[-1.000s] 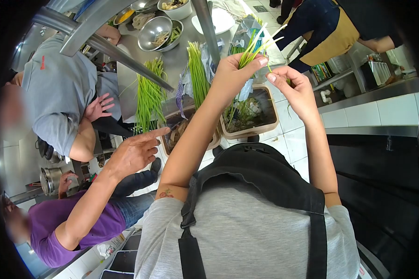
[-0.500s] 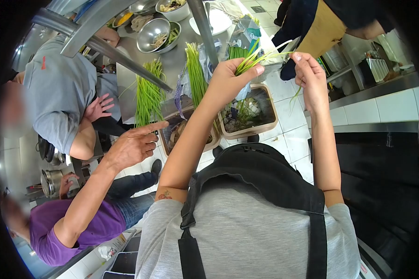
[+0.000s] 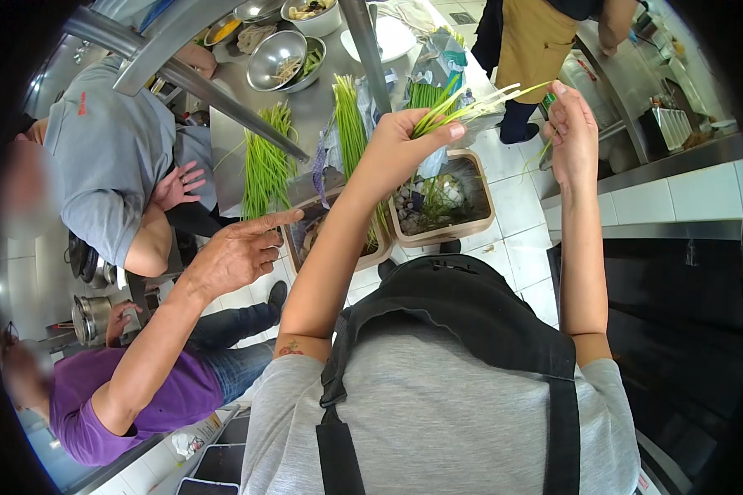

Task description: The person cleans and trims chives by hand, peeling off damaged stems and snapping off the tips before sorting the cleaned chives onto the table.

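My left hand (image 3: 398, 153) is closed around a small bunch of chives (image 3: 447, 114), whose pale ends point right. My right hand (image 3: 571, 132) pinches a thin chive blade (image 3: 533, 87) between thumb and fingertips, out to the right of the bunch. Another green strand dangles below the right fingers. Beneath the left hand stands a beige-rimmed bin (image 3: 446, 234) with green scraps and other waste inside. A long bundle of chives (image 3: 349, 128) lies on the metal table just left of that hand, and a looser pile of chives (image 3: 267, 169) lies farther left.
A second bin (image 3: 370, 262) sits partly behind my left forearm. Metal bars (image 3: 223, 115) cross above the table. Bowls (image 3: 276, 62) stand at the back. A person in purple (image 3: 153, 388) points from the left; others stand at left (image 3: 111, 157) and far right (image 3: 537, 41).
My right hand has moved right and slightly up, away from the left hand, drawing the strand outward. The person in the tan apron has shifted at the top right.
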The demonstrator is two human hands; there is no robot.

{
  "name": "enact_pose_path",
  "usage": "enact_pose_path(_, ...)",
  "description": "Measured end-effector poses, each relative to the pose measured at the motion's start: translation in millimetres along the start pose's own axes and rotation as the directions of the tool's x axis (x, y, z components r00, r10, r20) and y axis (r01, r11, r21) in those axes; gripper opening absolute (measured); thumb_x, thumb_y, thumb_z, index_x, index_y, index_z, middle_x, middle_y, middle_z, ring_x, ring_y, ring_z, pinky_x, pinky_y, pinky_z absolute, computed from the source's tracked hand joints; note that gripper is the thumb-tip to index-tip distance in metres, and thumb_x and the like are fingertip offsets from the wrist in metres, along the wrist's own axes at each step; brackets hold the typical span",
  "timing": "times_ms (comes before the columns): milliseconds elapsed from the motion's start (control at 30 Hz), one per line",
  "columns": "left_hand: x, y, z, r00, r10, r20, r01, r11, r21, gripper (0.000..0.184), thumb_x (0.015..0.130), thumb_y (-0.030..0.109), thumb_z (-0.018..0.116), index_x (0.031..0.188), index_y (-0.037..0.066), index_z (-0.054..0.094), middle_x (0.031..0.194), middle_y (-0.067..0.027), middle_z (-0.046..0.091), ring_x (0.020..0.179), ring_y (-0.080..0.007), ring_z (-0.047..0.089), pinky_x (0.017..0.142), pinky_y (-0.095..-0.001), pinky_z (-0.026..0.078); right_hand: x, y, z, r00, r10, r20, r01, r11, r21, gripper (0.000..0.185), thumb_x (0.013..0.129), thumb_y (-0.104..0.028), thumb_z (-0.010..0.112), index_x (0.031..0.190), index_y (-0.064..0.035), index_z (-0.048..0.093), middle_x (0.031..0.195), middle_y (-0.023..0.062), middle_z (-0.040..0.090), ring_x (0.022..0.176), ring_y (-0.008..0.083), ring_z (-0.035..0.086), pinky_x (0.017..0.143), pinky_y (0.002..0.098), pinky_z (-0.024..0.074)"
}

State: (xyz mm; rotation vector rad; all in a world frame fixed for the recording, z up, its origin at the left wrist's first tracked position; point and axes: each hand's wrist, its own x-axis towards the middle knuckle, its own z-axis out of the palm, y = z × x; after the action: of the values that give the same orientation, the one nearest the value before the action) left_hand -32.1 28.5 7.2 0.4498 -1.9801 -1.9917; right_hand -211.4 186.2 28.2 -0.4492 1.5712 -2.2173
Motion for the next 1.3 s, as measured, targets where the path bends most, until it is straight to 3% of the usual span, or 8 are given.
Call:
enact_pose_path(300, -8, 4, -5, 0.998, -0.057, 0.006, 0.057, 0.998, 0.023, 0.027, 0.081, 0.025, 0.069, 0.097, 0.003, 0.068, 0.077, 0.0061, 0.061, 0.068, -0.0006, 0.046, 0.061, -0.0180, 0.035, 5, 4, -5, 0.991, -0.041, -0.125, 0.048, 0.997, 0.056, 0.010, 0.084, -0.016, 0.057, 0.088, -0.0065, 0.057, 0.065, -0.0054, 0.040, 0.053, 0.0020, 0.030, 0.045, 0.0187, 0.0232)
enact_pose_path(567, -8, -7, -16, 0.996, -0.067, 0.058, 0.066, 0.998, 0.018, 0.025, 0.082, 0.024, 0.067, 0.097, 0.004, 0.068, 0.075, 0.0071, 0.060, 0.065, -0.0001, 0.044, 0.059, -0.0177, 0.032, 13, 14, -16, 0.981, -0.062, -0.182, 0.083, 0.991, 0.107, 0.012, 0.084, -0.018, 0.052, 0.089, -0.0064, 0.052, 0.072, -0.0023, 0.042, 0.057, 0.0059, 0.033, 0.050, 0.0215, 0.0268)
enact_pose_path(667, -6, -14, -16, 1.000, 0.013, 0.017, -0.012, 1.000, -0.010, 0.025, 0.085, 0.025, 0.064, 0.098, 0.004, 0.068, 0.064, 0.0090, 0.053, 0.057, -0.0001, 0.038, 0.053, -0.0182, 0.028, 14, 16, -16, 0.984, -0.059, -0.169, 0.077, 0.992, 0.104, 0.013, 0.083, -0.018, 0.051, 0.091, -0.0068, 0.050, 0.072, -0.0019, 0.042, 0.058, 0.0065, 0.033, 0.051, 0.0221, 0.0275)
enact_pose_path(767, -10, 1, -18, 0.994, -0.092, 0.051, 0.095, 0.994, -0.059, 0.027, 0.088, 0.028, 0.059, 0.098, 0.005, 0.068, 0.055, 0.0107, 0.040, 0.051, -0.0005, 0.030, 0.048, -0.0195, 0.022, 17, 18, -18, 0.985, -0.051, -0.162, 0.070, 0.991, 0.112, 0.015, 0.083, -0.018, 0.051, 0.093, -0.0069, 0.050, 0.072, -0.0017, 0.043, 0.058, 0.0068, 0.034, 0.051, 0.0226, 0.0283)
enact_pose_path(867, -10, -6, -19, 0.996, -0.044, 0.075, 0.044, 0.999, -0.005, 0.030, 0.091, 0.030, 0.054, 0.099, 0.005, 0.068, 0.052, 0.0117, 0.029, 0.048, -0.0009, 0.024, 0.045, -0.0209, 0.017, 19, 19, -16, 0.983, -0.030, -0.183, 0.055, 0.990, 0.128, 0.017, 0.083, -0.019, 0.051, 0.095, -0.0069, 0.050, 0.072, -0.0014, 0.043, 0.058, 0.0071, 0.035, 0.051, 0.0226, 0.0288)
enact_pose_path(1100, -20, -11, -36, 0.989, -0.143, 0.028, 0.143, 0.990, 0.008, 0.032, 0.092, 0.032, 0.053, 0.098, 0.004, 0.067, 0.054, 0.0102, 0.032, 0.048, -0.0013, 0.027, 0.045, -0.0199, 0.019, 28, 19, -19, 0.969, -0.018, -0.248, 0.065, 0.981, 0.182, 0.014, 0.084, -0.019, 0.049, 0.094, -0.0077, 0.048, 0.071, -0.0008, 0.043, 0.058, 0.0082, 0.036, 0.050, 0.0221, 0.0287)
enact_pose_path(1200, -23, -14, -45, 0.990, -0.138, -0.007, 0.136, 0.986, -0.096, 0.033, 0.093, 0.034, 0.050, 0.097, 0.004, 0.064, 0.059, 0.0077, 0.037, 0.051, -0.0024, 0.031, 0.046, -0.0190, 0.023, 25, 21, -20, 0.993, -0.019, -0.117, 0.039, 0.985, 0.169, 0.013, 0.085, -0.020, 0.047, 0.092, -0.0082, 0.047, 0.070, -0.0004, 0.043, 0.057, 0.0085, 0.036, 0.050, 0.0223, 0.0284)
enact_pose_path(1300, -23, -7, -50, 0.985, -0.169, -0.017, 0.162, 0.963, -0.215, 0.032, 0.094, 0.033, 0.047, 0.101, 0.004, 0.057, 0.068, 0.0040, 0.044, 0.056, -0.0049, 0.037, 0.049, -0.0195, 0.028, 20, 38, -18, 0.999, 0.029, -0.020, -0.030, 1.000, -0.011, 0.016, 0.087, -0.023, 0.043, 0.090, -0.0087, 0.047, 0.070, -0.0005, 0.043, 0.058, 0.0066, 0.036, 0.049, 0.0207, 0.0263)
